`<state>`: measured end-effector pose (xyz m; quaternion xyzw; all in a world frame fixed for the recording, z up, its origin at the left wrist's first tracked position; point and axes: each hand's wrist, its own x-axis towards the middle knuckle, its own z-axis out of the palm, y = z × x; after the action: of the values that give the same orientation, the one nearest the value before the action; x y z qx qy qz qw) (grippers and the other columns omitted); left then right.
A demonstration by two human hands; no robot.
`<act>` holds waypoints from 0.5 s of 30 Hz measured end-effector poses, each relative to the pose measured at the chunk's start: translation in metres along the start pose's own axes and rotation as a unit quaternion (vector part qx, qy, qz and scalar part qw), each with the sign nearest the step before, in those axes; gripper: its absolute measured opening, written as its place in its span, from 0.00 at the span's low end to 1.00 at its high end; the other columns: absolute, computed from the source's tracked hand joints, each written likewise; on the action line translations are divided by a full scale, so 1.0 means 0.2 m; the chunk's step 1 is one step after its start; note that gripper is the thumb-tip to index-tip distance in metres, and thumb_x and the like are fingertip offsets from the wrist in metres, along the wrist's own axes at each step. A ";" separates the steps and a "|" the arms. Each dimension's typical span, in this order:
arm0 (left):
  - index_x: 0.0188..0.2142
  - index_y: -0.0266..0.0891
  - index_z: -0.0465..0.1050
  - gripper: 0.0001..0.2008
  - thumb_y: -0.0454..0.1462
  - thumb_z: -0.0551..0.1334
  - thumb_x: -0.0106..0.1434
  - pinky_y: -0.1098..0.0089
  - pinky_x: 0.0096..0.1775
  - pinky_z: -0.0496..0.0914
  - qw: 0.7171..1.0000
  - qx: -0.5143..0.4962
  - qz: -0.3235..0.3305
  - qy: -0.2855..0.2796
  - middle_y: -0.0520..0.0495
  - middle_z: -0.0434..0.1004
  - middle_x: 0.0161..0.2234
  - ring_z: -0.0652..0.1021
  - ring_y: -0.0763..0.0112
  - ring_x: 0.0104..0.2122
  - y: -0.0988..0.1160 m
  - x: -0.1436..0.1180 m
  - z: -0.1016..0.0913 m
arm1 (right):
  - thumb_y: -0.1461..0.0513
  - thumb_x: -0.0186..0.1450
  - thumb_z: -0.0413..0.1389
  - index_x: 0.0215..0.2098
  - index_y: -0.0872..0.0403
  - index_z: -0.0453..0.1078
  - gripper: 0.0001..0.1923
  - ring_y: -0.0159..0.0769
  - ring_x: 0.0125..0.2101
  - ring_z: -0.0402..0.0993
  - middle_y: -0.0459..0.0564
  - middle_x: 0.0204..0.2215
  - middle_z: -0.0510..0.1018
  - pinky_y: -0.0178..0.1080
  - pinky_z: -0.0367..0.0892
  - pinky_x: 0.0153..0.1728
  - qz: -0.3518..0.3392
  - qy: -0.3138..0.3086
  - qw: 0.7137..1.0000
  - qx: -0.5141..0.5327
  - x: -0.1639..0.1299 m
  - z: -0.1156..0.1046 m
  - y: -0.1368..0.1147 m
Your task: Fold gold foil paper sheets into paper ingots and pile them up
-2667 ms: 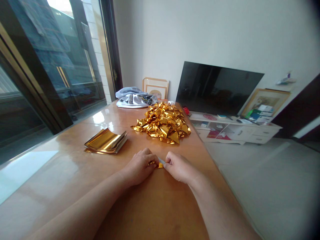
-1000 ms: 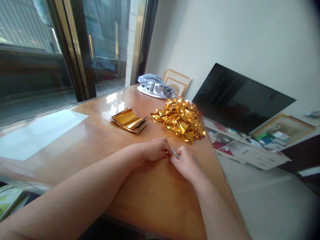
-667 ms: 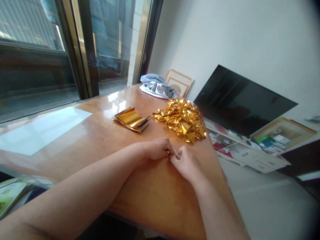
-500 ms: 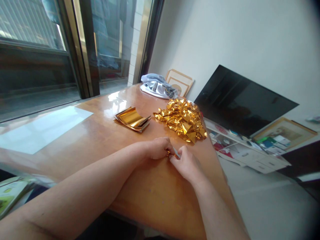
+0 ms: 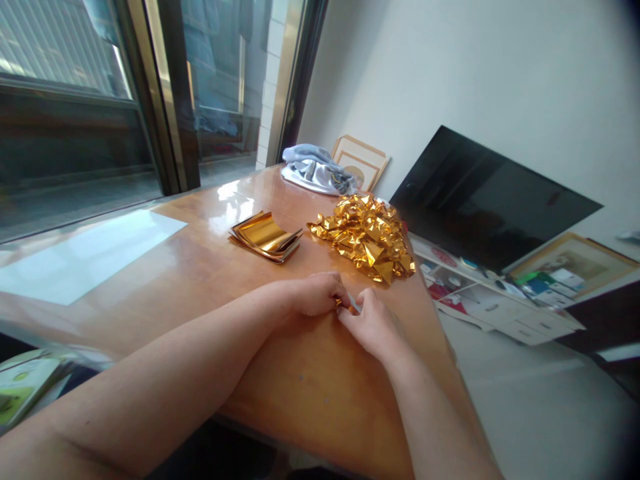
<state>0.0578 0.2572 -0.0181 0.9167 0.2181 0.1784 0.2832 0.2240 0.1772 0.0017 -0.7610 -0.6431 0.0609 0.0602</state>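
Note:
Close together over the wooden table (image 5: 300,393), my left hand (image 5: 323,293) and my right hand (image 5: 370,323) are both closed on one small sheet of gold foil paper (image 5: 353,309). Only bits of it show, gold and whitish, between the fingertips; the rest is covered by my fingers. Beyond my left hand lies a stack of gold foil paper (image 5: 265,237), its sheets curling up at the edges. Past both hands rises a heap of folded gold foil pieces (image 5: 373,240), shiny and angular.
A pale sheet (image 5: 95,257) lies on the table at the left. Grey-blue cloth (image 5: 317,170) is piled at the far end. Right of the table edge stand a white cabinet (image 5: 515,320) and a dark television (image 5: 495,200). Glass doors (image 5: 220,87) border the left side.
My fingers have shifted slightly on the foil, and less of its whitish side shows now. The stack and the heap have stayed in place.

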 end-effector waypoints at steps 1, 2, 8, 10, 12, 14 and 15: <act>0.46 0.46 0.83 0.24 0.23 0.59 0.56 0.73 0.45 0.69 1.000 0.002 0.003 -0.002 0.49 0.80 0.40 0.75 0.69 0.40 0.00 0.00 0.00 | 0.42 0.60 0.57 0.39 0.51 0.65 0.23 0.47 0.35 0.77 0.54 0.33 0.80 0.38 0.55 0.26 0.002 -0.002 1.000 -0.002 0.00 0.00 0.00; 0.46 0.46 0.83 0.24 0.23 0.59 0.56 0.73 0.45 0.69 1.000 0.003 0.008 -0.003 0.49 0.80 0.40 0.75 0.69 0.40 0.00 0.00 0.00 | 0.42 0.60 0.57 0.39 0.51 0.65 0.23 0.47 0.35 0.77 0.55 0.34 0.80 0.38 0.55 0.26 0.003 -0.004 1.000 -0.004 0.00 0.00 -0.01; 0.45 0.44 0.83 0.21 0.24 0.60 0.58 0.73 0.44 0.68 1.000 0.007 0.022 0.005 0.47 0.79 0.39 0.75 0.69 0.39 -0.01 0.00 0.00 | 0.39 0.57 0.58 0.41 0.51 0.66 0.27 0.47 0.36 0.76 0.54 0.35 0.79 0.38 0.56 0.27 -0.012 0.010 1.000 0.018 0.00 0.01 0.01; 0.45 0.43 0.83 0.20 0.25 0.60 0.59 0.73 0.43 0.68 1.000 0.009 0.022 0.014 0.46 0.78 0.39 0.75 0.69 0.38 -0.02 -0.01 0.00 | 0.40 0.56 0.60 0.40 0.51 0.66 0.27 0.45 0.34 0.76 0.52 0.33 0.79 0.37 0.56 0.27 -0.024 0.017 0.998 0.059 0.01 0.02 0.04; 0.44 0.42 0.83 0.18 0.25 0.59 0.60 0.73 0.42 0.68 0.999 0.010 0.026 0.026 0.45 0.78 0.39 0.75 0.69 0.38 -0.03 -0.01 0.01 | 0.44 0.57 0.60 0.40 0.51 0.66 0.23 0.41 0.31 0.74 0.49 0.31 0.78 0.35 0.57 0.27 -0.030 0.017 0.992 0.122 0.02 0.03 0.09; 0.43 0.41 0.83 0.17 0.26 0.58 0.62 0.73 0.42 0.69 0.999 0.010 0.029 0.035 0.45 0.77 0.39 0.75 0.70 0.38 -0.03 -0.02 0.01 | 0.48 0.60 0.58 0.38 0.51 0.66 0.17 0.37 0.29 0.72 0.46 0.29 0.77 0.34 0.57 0.27 -0.031 0.024 0.982 0.186 0.04 0.04 0.14; 0.43 0.41 0.82 0.16 0.27 0.58 0.63 0.73 0.42 0.69 0.999 0.011 0.029 0.039 0.45 0.77 0.39 0.75 0.70 0.38 -0.03 -0.02 0.01 | 0.50 0.61 0.57 0.37 0.51 0.67 0.14 0.37 0.28 0.71 0.45 0.27 0.76 0.34 0.57 0.26 -0.028 0.030 0.977 0.209 0.04 0.04 0.16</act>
<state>0.0539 0.2588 -0.0245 0.9183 0.2043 0.2195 0.2586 0.2561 0.1806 -0.0112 -0.7146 -0.6355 0.1691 0.2385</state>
